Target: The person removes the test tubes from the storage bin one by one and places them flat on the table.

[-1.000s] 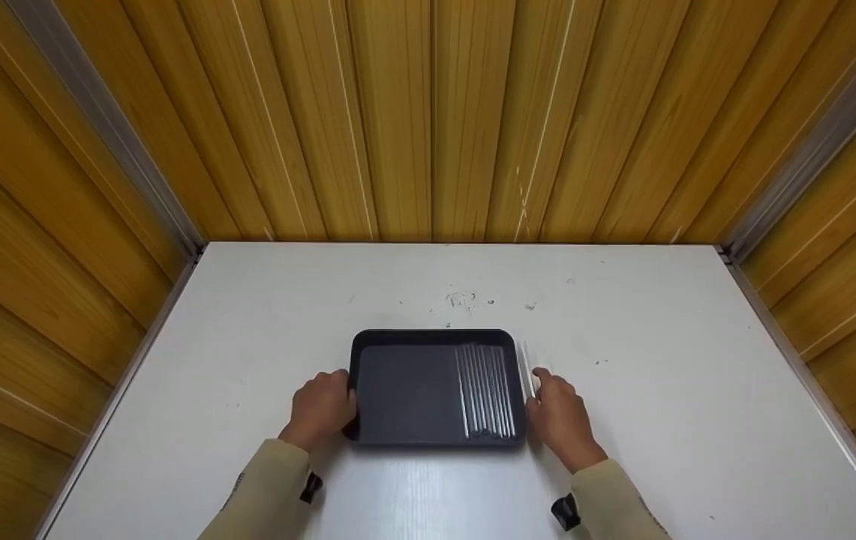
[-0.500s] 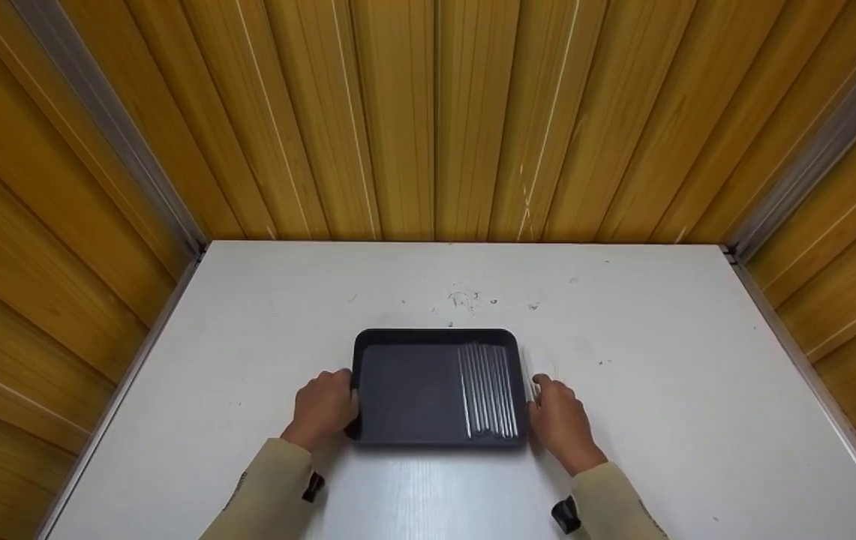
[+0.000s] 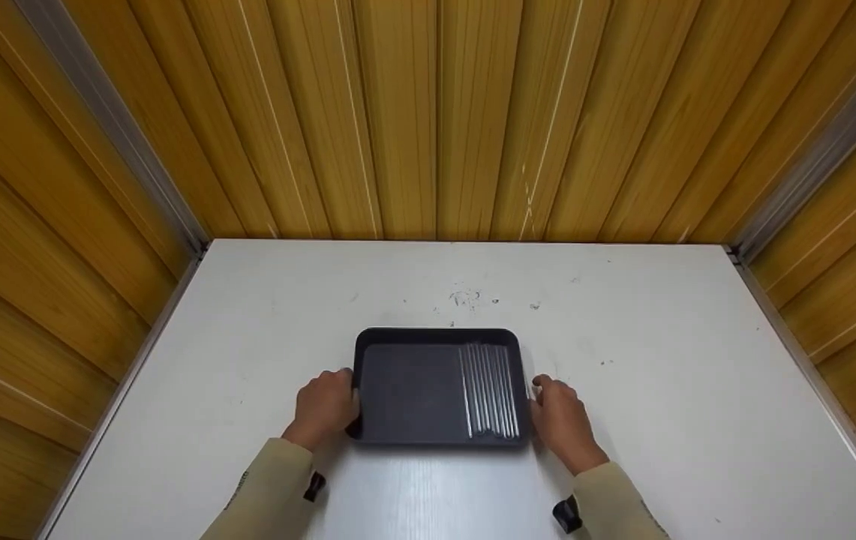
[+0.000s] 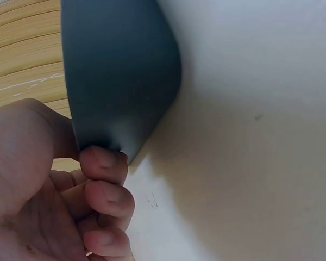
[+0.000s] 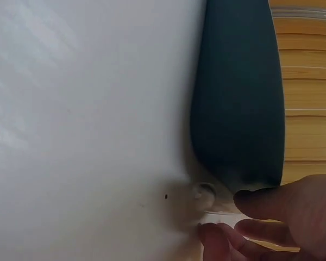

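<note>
A dark shallow tray point(image 3: 412, 394) sits on the white table. Several clear tubes point(image 3: 489, 390) lie side by side in its right part. At its left wall, my left hand point(image 3: 326, 409) pinches the rim; in the left wrist view, thumb and fingers point(image 4: 104, 163) meet at the tray's edge point(image 4: 119, 65). My right hand point(image 3: 563, 424) is at the right wall. In the right wrist view its thumb touches the tray's edge point(image 5: 239, 98), while the other fingers point(image 5: 214, 239) curl below. Between them shows the round end of a clear piece point(image 5: 205, 197); whether it is gripped is unclear.
The white tabletop point(image 3: 653, 337) bears small dark marks point(image 3: 465, 298) behind the tray. Wood-patterned panels point(image 3: 428, 120) rise at the back and both sides, with grey metal strips point(image 3: 112, 120) in the corners.
The clear tube seen beside the tray's right wall a second ago is now barely visible there. Both hands stay at the tray's sides; the whole view shifts slightly.
</note>
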Motion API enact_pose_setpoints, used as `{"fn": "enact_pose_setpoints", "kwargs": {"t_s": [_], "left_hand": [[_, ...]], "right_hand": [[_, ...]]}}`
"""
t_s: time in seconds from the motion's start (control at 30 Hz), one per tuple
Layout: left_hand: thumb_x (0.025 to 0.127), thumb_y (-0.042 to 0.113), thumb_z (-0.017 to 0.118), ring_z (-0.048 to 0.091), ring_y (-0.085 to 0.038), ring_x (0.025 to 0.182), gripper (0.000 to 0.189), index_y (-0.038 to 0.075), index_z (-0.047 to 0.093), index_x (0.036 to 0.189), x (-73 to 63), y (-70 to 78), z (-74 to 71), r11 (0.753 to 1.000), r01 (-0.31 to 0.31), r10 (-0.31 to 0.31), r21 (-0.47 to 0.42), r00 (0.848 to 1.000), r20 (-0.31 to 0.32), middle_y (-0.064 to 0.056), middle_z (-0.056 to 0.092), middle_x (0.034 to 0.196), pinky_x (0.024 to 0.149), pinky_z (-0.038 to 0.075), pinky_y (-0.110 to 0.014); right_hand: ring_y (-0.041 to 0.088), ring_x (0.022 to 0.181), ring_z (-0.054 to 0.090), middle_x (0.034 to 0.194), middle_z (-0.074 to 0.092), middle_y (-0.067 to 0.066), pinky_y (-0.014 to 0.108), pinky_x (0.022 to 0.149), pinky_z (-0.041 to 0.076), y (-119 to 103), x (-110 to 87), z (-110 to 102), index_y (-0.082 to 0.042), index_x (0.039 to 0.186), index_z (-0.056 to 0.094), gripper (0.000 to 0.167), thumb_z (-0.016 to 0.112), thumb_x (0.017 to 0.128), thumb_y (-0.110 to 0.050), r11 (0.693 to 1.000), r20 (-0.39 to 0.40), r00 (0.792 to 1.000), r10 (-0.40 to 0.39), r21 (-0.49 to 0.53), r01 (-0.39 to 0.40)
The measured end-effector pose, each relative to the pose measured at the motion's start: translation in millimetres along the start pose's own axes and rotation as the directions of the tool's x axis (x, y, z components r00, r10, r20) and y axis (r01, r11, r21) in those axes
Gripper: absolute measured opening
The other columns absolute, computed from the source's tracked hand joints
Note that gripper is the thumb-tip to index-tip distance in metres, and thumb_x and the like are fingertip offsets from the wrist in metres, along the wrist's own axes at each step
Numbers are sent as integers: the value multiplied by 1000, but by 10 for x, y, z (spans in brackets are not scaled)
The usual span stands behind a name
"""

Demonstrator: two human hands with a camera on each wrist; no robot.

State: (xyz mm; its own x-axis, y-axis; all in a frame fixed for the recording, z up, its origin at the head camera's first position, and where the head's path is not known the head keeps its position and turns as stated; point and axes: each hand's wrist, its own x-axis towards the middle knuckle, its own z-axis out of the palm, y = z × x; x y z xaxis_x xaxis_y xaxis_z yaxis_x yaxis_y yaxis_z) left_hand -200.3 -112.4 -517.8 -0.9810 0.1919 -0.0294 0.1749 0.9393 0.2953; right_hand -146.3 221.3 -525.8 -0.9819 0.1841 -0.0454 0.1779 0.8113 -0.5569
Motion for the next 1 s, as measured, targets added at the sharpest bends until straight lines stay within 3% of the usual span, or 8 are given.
{"fn": "enact_pose_setpoints", "kwargs": {"t_s": [0.17, 0.4, 0.73, 1.0], "left_hand": [[89, 15, 60, 60, -24, 63, 14, 1, 63, 87, 11, -5, 1, 1000, 6, -6, -1, 1000, 8, -12, 64, 74, 55, 47, -41], [90, 16, 60, 61, -25, 65, 16, 1, 64, 90, 17, 5, -5, 1000, 19, -19, 2, 999, 25, -13, 65, 76, 57, 48, -43], [88, 12, 62, 58, -22, 56, 13, 1, 63, 82, -7, 2, 1, 999, -34, 34, -6, 999, -33, -11, 63, 69, 49, 45, -37], [89, 15, 62, 58, -22, 58, 15, 1, 64, 84, -14, 22, -11, 1000, -17, 17, -6, 1000, -26, -11, 63, 70, 52, 46, -38]], "right_hand": [[21, 76, 60, 87, 65, 12, 42, 72, 50, -6, 8, -25, 7, 116, 61, 29, 63, 89, -5, 1000, 12, 1000, 13, 13, -13], [21, 76, 59, 86, 64, 11, 41, 71, 49, -27, -9, -59, 6, 116, 60, 28, 61, 90, -3, 1000, -31, 999, -15, 12, 15], [23, 77, 59, 85, 64, 12, 43, 71, 49, -100, -12, -113, 4, 115, 61, 26, 60, 90, -1, 997, -77, 994, -75, 4, 76], [22, 76, 60, 87, 65, 12, 42, 71, 50, -159, 4, -141, 4, 117, 61, 28, 61, 90, -3, 998, -88, 994, -63, -5, 63]]}}
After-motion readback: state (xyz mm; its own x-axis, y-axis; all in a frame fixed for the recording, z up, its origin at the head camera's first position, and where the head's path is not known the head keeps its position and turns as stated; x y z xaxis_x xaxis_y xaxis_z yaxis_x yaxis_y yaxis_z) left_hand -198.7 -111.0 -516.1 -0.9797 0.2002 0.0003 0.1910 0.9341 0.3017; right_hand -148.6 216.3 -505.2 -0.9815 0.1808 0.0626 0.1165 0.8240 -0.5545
